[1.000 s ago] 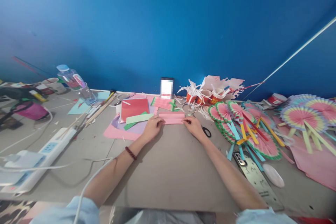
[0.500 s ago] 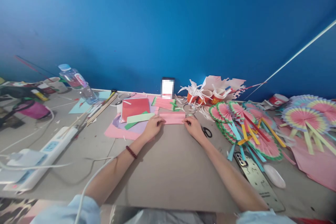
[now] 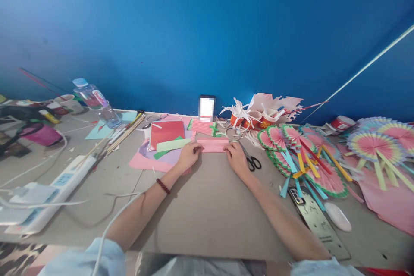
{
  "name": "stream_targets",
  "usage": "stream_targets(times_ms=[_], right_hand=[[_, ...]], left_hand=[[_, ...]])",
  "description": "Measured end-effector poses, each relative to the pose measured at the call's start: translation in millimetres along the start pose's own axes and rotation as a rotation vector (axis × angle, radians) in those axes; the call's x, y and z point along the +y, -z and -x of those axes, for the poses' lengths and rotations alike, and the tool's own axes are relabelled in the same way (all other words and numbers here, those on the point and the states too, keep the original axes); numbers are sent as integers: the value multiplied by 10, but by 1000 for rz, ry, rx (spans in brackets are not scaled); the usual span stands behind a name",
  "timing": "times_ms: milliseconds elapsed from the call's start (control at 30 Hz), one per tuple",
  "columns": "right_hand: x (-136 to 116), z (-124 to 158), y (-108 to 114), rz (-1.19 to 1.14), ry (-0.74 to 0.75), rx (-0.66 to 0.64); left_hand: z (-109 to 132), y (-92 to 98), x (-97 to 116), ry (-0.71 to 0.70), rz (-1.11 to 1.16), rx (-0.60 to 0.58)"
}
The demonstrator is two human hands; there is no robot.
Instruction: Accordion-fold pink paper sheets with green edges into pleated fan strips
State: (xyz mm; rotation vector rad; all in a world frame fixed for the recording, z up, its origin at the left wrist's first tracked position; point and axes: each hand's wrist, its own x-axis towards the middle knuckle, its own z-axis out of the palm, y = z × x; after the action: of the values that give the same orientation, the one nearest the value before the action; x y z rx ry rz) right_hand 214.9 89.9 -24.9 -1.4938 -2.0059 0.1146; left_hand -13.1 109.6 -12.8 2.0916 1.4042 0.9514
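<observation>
A folded strip of pink paper (image 3: pixel 213 145) lies flat on the table between my hands. My left hand (image 3: pixel 191 153) pinches its left end, with fingers curled over the edge. At the right end, my right hand (image 3: pixel 236 155) grips the paper between thumb and bent fingers. Beyond the strip sits a pleated pink paper piece with green edges (image 3: pixel 203 127). Black-handled scissors (image 3: pixel 254 163) rest just right of my right hand. Light green paper (image 3: pixel 171 144) and a red sheet (image 3: pixel 167 134) are to the left of my left hand.
Several pleated paper fans (image 3: pixel 323 177) spread to the right, near a phone (image 3: pixel 315 220) and a white mouse (image 3: pixel 338 216). Red cups (image 3: pixel 270 117) stand by the blue wall. A phone with a blurred screen (image 3: pixel 207 108) leans there. Left are a bottle (image 3: pixel 98 101) and power strip (image 3: pixel 58 194).
My right hand has shifted slightly left and its fingers curl more over the strip's end, exposing more of the scissors. My left hand stays nearly still at the other end.
</observation>
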Motion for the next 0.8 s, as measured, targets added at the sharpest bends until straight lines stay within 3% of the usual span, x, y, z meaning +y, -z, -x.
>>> stream_targets(times_ms=[233,800], right_hand=[[-138,47,74,311,125,-107],[-256,132,120,441,130,-200]], left_hand=[[-8,-1,-27,-18,26,-13],[27,26,15,-109,-24,-12]])
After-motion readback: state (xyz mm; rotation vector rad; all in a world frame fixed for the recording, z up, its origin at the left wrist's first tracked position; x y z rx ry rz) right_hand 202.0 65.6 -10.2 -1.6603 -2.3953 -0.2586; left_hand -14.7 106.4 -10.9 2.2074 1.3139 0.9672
